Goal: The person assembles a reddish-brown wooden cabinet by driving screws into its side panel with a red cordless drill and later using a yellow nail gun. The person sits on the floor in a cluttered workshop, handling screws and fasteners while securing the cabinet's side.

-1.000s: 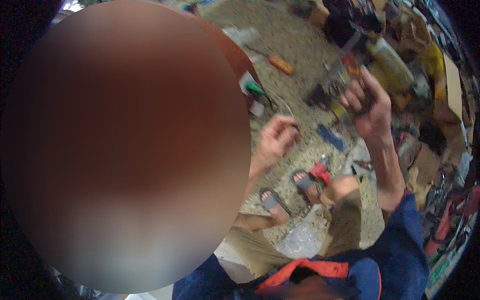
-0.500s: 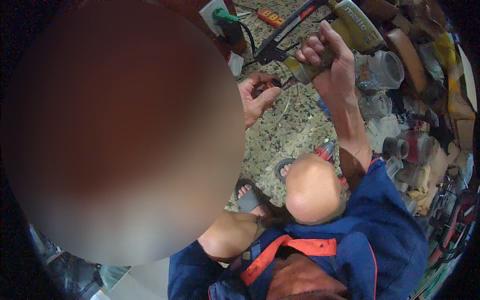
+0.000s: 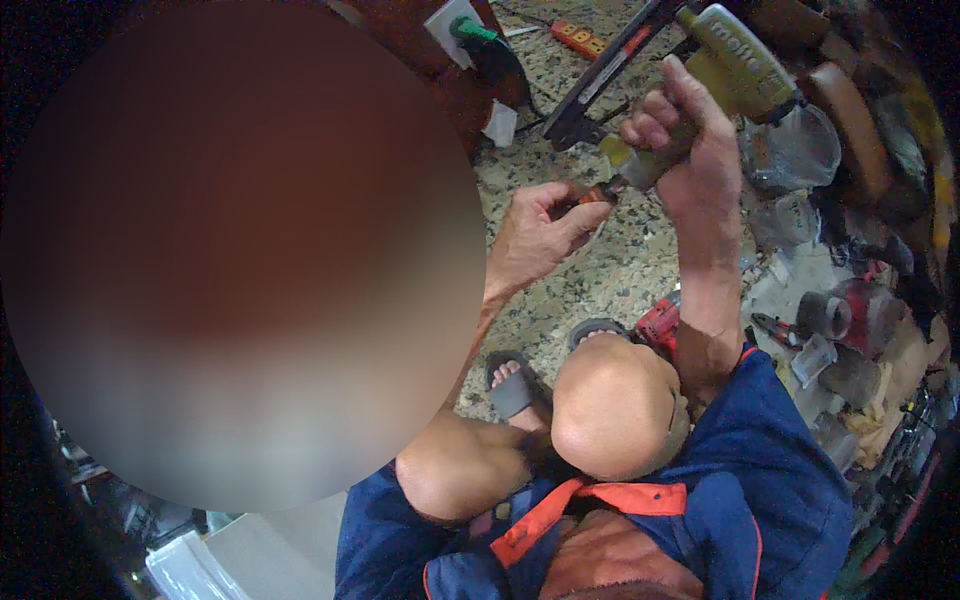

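My left hand (image 3: 548, 230) pinches a small orange-red and black piece (image 3: 597, 196) between thumb and fingertips. My right hand (image 3: 690, 130) is closed, thumb up, round a thick olive-brown handled tool (image 3: 645, 168) with a translucent yellowish end. The tool's narrow tip points down-left and meets the small piece, or nearly does; the contact is too small to make out. Just beyond the hands lies a long black bar-shaped tool (image 3: 610, 75) with a red mark. A yellowish bottle (image 3: 740, 62) lies behind my right hand.
Clear plastic jars (image 3: 800, 150) and assorted clutter line the right side. A red power tool (image 3: 660, 322) rests on the speckled floor (image 3: 540, 320) beside my knee. An orange power strip (image 3: 580, 40) and a green plug (image 3: 472, 32) are at the far side. A large blur hides the left.
My left hand has come further into view, moving right and slightly nearer with the small piece. The whole scene has shifted a little rightward; my right hand keeps its grip on the tool.
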Action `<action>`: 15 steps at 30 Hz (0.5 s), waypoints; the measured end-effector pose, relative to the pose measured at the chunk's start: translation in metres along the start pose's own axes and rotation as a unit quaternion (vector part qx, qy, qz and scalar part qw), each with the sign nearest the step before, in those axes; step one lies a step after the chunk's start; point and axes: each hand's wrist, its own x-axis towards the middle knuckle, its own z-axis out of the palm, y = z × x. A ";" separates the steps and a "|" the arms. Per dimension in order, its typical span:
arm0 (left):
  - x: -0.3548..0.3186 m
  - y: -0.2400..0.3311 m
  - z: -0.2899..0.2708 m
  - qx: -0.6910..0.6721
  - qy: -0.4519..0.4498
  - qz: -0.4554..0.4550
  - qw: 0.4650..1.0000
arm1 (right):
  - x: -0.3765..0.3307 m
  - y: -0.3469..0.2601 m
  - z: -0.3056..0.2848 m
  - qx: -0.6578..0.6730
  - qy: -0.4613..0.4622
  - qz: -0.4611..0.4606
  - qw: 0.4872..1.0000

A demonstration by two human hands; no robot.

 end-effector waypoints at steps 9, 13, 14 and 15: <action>-0.013 -0.011 0.021 0.080 0.040 0.040 0.995 | -0.019 0.003 0.000 -0.059 -0.007 0.025 0.998; -0.004 -0.082 -0.018 0.240 -0.149 0.029 0.959 | -0.027 0.037 -0.020 -0.401 -0.002 0.098 0.911; -0.007 -0.106 -0.034 0.324 -0.183 0.034 0.927 | -0.028 0.060 -0.023 -0.434 -0.023 0.055 0.899; -0.022 -0.132 -0.055 0.363 -0.196 -0.020 0.911 | -0.032 0.082 -0.030 -0.521 -0.084 0.003 0.850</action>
